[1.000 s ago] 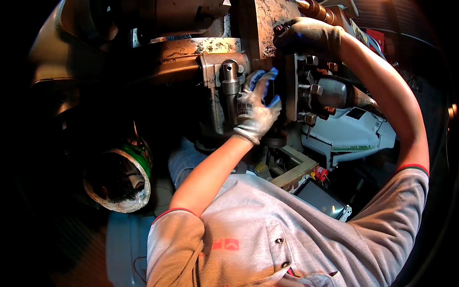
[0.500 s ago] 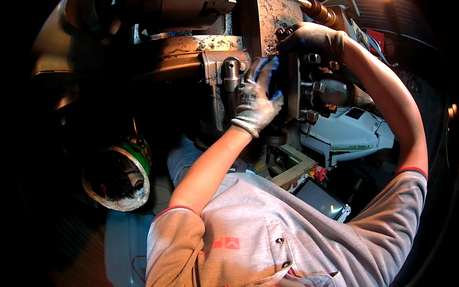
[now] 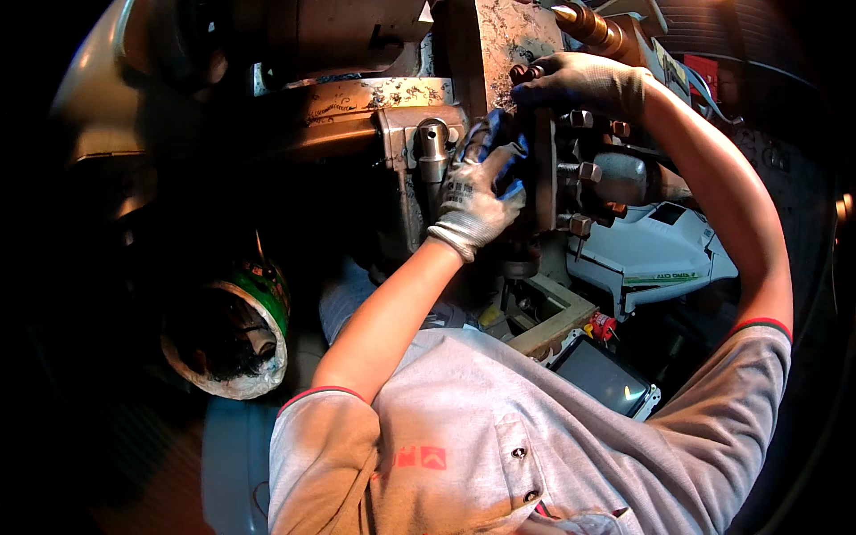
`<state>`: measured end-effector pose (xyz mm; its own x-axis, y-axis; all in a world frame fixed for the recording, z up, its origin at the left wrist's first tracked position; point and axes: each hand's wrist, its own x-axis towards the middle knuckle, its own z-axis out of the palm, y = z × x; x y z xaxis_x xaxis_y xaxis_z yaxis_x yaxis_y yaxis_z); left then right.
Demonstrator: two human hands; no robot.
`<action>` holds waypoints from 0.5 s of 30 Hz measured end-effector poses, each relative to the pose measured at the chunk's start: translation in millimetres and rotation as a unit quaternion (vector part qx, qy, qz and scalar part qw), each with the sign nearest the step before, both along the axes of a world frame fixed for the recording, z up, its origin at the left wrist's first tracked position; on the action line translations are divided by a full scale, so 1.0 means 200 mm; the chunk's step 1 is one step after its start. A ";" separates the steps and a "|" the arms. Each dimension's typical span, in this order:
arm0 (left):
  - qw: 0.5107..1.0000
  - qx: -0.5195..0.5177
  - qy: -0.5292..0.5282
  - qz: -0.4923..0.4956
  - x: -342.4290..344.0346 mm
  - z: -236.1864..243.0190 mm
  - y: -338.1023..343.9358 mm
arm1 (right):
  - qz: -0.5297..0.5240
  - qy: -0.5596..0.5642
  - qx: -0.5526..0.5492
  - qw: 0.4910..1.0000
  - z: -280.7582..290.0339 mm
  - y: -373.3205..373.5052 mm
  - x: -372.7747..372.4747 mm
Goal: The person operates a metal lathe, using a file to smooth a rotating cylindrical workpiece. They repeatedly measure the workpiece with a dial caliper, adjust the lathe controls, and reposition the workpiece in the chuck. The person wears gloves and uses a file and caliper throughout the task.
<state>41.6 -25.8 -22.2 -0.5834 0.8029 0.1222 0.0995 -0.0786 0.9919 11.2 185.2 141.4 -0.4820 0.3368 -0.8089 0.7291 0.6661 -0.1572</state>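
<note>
Both my hands wear pale knit gloves with blue-coated fingers. My left hand [image 3: 481,192] reaches to the dark side of a bolted metal block [image 3: 546,174], its fingers apart and slightly bent; shadow hides what the tips touch. Higher up, my right hand [image 3: 588,82] curls over the block's top, beside some dark bolt heads [image 3: 526,73]. Its fingertips are partly hidden, so what lies under them cannot be made out. Several square-headed bolts [image 3: 584,171] stick out of the block's right side. An upright steel cylinder [image 3: 432,143] stands just left of my left hand.
Metal shavings lie on the machine's flat surface [image 3: 517,40]. A pointed metal cone [image 3: 563,13] sits beyond my right hand. A bucket [image 3: 254,385] holding dark material stands at left. At right are a white machine cover [image 3: 655,254] and a dark flat screen [image 3: 597,374].
My left hand's fingers have bent more against the block. My right hand sits slightly lower in view, still curled at the block's top. The whole view has shifted a little.
</note>
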 end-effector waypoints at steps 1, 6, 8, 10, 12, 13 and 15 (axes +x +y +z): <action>1.000 -0.001 0.008 -0.001 0.00 0.00 0.00 | -0.013 0.049 0.016 0.999 0.04 -0.02 0.03; 0.999 0.028 0.034 0.004 0.00 -0.05 0.01 | 0.068 0.157 0.042 0.984 0.36 -0.12 0.10; 0.997 0.071 0.028 0.024 0.01 -0.05 0.02 | 0.103 0.240 0.004 0.965 0.32 -0.17 0.21; 0.996 0.091 0.002 0.024 0.02 -0.06 0.03 | 0.361 0.226 0.213 0.879 0.31 -0.20 0.25; 0.995 0.093 -0.015 0.017 0.03 -0.07 0.04 | 0.376 0.163 0.219 0.886 0.35 -0.23 0.23; 0.995 0.096 -0.012 0.019 0.03 -0.07 0.04 | 0.370 0.122 0.225 0.893 0.35 -0.23 0.23; 0.995 0.097 0.012 0.023 0.02 -0.09 0.04 | 0.357 0.046 0.237 0.902 0.34 -0.23 0.21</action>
<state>44.9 -18.1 -39.9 -0.6148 0.7348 0.2866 0.1304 -0.2636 0.9558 54.0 138.4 210.3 -0.7711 0.2105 -0.6009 0.0853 0.9694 0.2300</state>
